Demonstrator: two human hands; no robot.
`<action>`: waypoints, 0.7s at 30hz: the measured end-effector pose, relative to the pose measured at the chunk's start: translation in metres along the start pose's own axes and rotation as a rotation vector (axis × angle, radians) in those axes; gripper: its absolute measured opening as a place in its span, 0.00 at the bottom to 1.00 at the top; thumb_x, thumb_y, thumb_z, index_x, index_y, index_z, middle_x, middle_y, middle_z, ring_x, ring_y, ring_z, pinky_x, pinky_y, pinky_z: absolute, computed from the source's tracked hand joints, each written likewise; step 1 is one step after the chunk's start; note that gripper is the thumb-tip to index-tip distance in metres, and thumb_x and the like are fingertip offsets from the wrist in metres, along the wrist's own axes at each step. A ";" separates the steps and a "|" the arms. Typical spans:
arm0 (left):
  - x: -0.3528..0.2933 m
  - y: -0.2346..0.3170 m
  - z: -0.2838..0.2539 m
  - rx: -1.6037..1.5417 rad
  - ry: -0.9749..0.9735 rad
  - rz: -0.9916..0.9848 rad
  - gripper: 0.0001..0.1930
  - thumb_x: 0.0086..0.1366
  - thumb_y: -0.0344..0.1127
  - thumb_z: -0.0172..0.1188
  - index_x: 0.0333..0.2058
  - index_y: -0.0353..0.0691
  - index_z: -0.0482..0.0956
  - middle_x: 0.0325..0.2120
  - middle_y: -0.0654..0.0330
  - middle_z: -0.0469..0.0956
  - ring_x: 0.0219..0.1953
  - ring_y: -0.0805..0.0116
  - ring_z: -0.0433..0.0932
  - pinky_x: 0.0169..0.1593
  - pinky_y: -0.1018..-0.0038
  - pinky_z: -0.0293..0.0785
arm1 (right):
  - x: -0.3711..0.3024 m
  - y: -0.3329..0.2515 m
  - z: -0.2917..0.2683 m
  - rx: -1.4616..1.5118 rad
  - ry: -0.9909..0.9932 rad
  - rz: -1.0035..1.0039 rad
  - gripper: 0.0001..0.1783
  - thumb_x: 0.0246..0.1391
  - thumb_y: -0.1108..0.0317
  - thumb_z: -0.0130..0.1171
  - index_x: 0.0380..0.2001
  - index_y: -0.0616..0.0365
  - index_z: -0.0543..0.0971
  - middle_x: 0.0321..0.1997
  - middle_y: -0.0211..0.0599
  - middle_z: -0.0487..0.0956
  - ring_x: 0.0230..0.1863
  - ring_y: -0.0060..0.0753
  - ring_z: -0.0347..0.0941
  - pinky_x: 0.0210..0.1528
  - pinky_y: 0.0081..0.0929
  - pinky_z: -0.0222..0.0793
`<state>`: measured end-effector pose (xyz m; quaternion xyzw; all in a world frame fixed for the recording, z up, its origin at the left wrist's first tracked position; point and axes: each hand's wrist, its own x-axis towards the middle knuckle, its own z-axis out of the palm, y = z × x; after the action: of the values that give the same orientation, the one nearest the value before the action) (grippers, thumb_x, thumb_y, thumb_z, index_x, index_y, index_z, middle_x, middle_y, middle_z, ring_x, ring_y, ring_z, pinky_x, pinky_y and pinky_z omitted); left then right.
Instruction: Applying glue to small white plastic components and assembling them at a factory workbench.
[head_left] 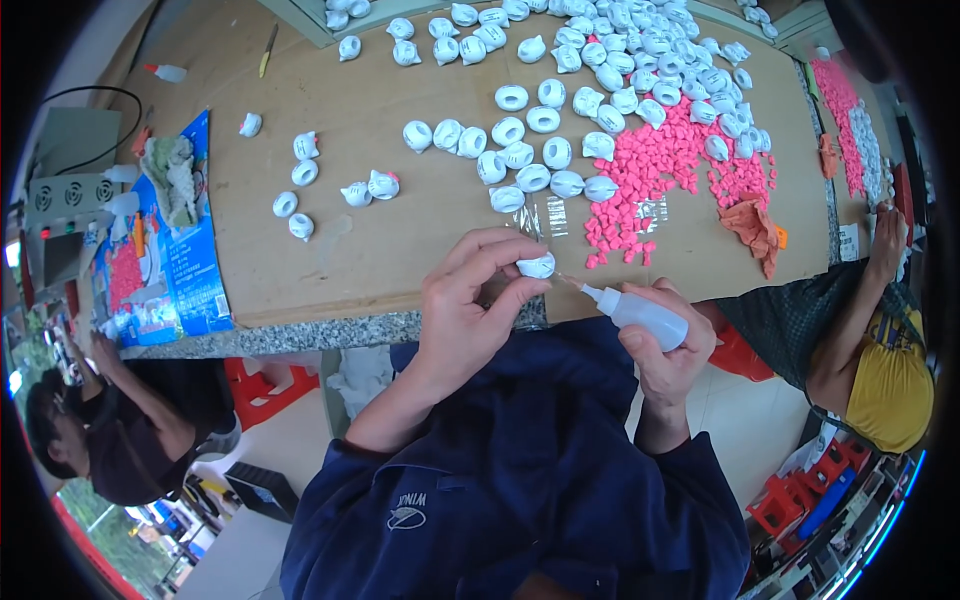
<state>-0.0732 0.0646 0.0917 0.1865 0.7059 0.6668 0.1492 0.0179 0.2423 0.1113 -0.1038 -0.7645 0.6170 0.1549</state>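
Between the thumb and fingers of my left hand (470, 300) is a small white rounded plastic piece (537, 265), held just above the table's near edge. My right hand (672, 345) is wrapped round a translucent squeeze bottle (645, 318). The bottle lies tilted, its thin nozzle (590, 291) pointing left at the white piece; whether the tip touches it I cannot tell. Beyond my hands, several similar white pieces (533, 178) sit on the cardboard in loose rows, some with an oval opening showing. To their right spreads a heap of small pink pieces (640, 165).
A larger pile of white pieces (640, 40) is at the back right. An orange cloth (752, 232) lies at right. On the left are a blue printed sheet (195, 260), a rag (170, 180), a red-capped bottle (168, 73) and a knife (268, 52). Co-workers sit on both sides.
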 end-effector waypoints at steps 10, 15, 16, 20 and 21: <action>-0.001 0.001 0.001 -0.018 0.060 -0.021 0.14 0.50 0.18 0.60 0.38 0.32 0.76 0.38 0.58 0.71 0.35 0.73 0.73 0.38 0.80 0.74 | 0.000 -0.001 0.001 -0.017 -0.012 -0.005 0.22 0.41 0.61 0.64 0.35 0.70 0.77 0.21 0.30 0.69 0.23 0.20 0.60 0.24 0.17 0.51; -0.001 -0.001 0.000 -0.004 0.016 -0.024 0.15 0.51 0.15 0.58 0.40 0.30 0.74 0.41 0.56 0.69 0.40 0.70 0.74 0.42 0.78 0.75 | 0.001 0.000 -0.003 0.002 -0.016 0.004 0.19 0.35 0.74 0.65 0.35 0.68 0.78 0.22 0.35 0.73 0.22 0.23 0.64 0.24 0.18 0.57; -0.001 -0.001 -0.001 -0.006 0.022 -0.031 0.15 0.51 0.15 0.58 0.40 0.30 0.74 0.41 0.56 0.68 0.40 0.70 0.74 0.42 0.78 0.75 | 0.001 0.000 -0.002 0.002 -0.015 0.005 0.19 0.35 0.74 0.65 0.35 0.68 0.78 0.22 0.35 0.73 0.22 0.23 0.64 0.24 0.18 0.57; 0.000 0.000 0.000 -0.001 0.019 -0.031 0.16 0.51 0.14 0.58 0.40 0.30 0.74 0.42 0.56 0.68 0.40 0.71 0.74 0.41 0.78 0.75 | 0.002 -0.003 0.001 0.025 -0.035 0.003 0.18 0.35 0.75 0.65 0.35 0.68 0.78 0.22 0.35 0.73 0.23 0.23 0.65 0.24 0.18 0.58; -0.001 0.000 0.000 -0.001 0.019 -0.031 0.16 0.51 0.14 0.58 0.40 0.30 0.74 0.42 0.56 0.68 0.40 0.71 0.74 0.41 0.78 0.75 | 0.002 -0.004 0.001 0.040 -0.046 0.009 0.18 0.35 0.75 0.65 0.35 0.68 0.78 0.22 0.35 0.73 0.23 0.23 0.65 0.24 0.18 0.58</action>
<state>-0.0728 0.0641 0.0921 0.1692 0.7099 0.6664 0.1530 0.0153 0.2411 0.1148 -0.0899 -0.7548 0.6353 0.1365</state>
